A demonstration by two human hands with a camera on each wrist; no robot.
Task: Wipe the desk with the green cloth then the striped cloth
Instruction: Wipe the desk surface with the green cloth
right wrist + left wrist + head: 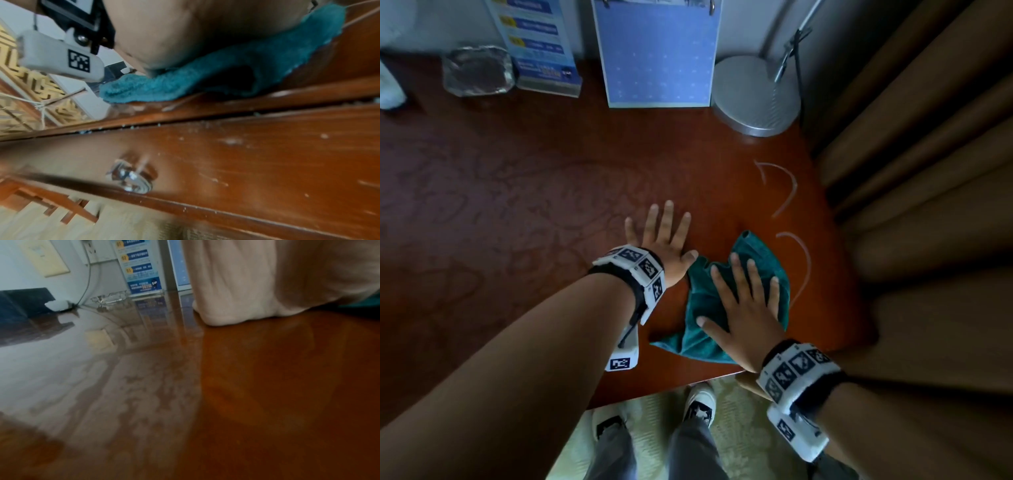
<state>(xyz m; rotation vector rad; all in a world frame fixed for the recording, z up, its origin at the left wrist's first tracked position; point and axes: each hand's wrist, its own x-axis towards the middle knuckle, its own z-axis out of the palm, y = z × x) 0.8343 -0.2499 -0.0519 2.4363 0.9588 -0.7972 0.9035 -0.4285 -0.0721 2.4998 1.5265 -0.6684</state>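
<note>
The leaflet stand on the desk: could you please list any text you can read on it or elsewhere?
"01" on the lowest orange badge of the leaflet stand.
"02" on the badge above it.
Its other print is too blurred to read.
The blue calendar: marks too small to read.
The wrist bands carry only coded marker squares, no words.

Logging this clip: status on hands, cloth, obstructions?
Right hand flat on green cloth, left hand flat on desk. No striped cloth seen. Lamp base beyond.
</note>
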